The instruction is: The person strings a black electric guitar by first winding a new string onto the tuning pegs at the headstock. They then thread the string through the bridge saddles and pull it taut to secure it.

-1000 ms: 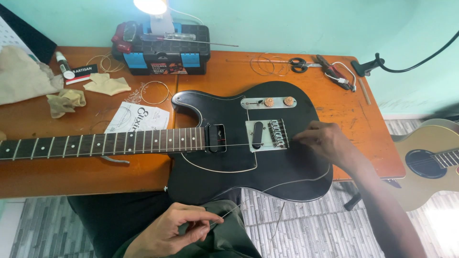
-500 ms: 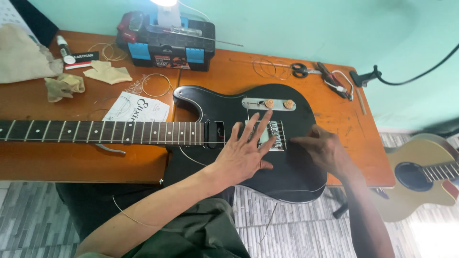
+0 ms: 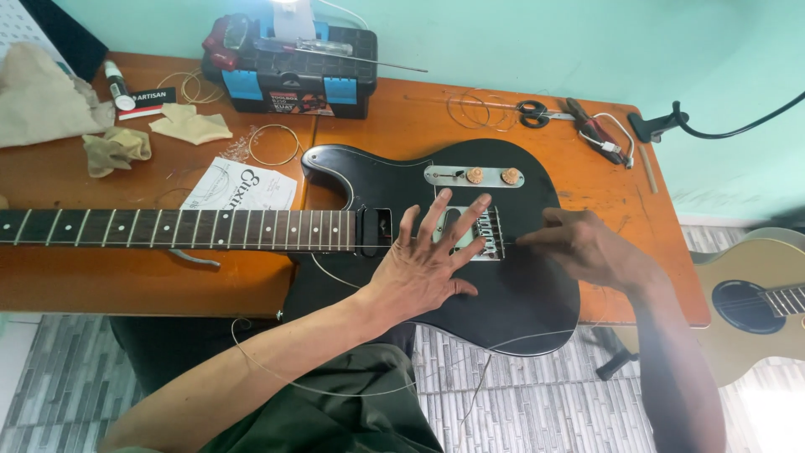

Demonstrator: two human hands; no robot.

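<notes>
Whereas the left hand [image 3: 428, 268] gripped a loose string [image 3: 335, 390] at lower frame a second ago, it now lies spread flat on the black guitar body [image 3: 520, 294], while the right hand [image 3: 587, 247] stays pinched at the bridge [image 3: 474, 233].

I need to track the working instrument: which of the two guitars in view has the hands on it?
The black electric guitar flat on the wooden table; left hand and right hand rest on it. The tan acoustic guitar sits untouched at right.

Guitar [image 3: 520, 294] lies across the counter [image 3: 126, 285], neck pointing to 9 o'clock; toolbox [image 3: 289, 80] behind at 11, scissors [image 3: 530, 113] at 1, rags [image 3: 117, 147] at 10.
</notes>
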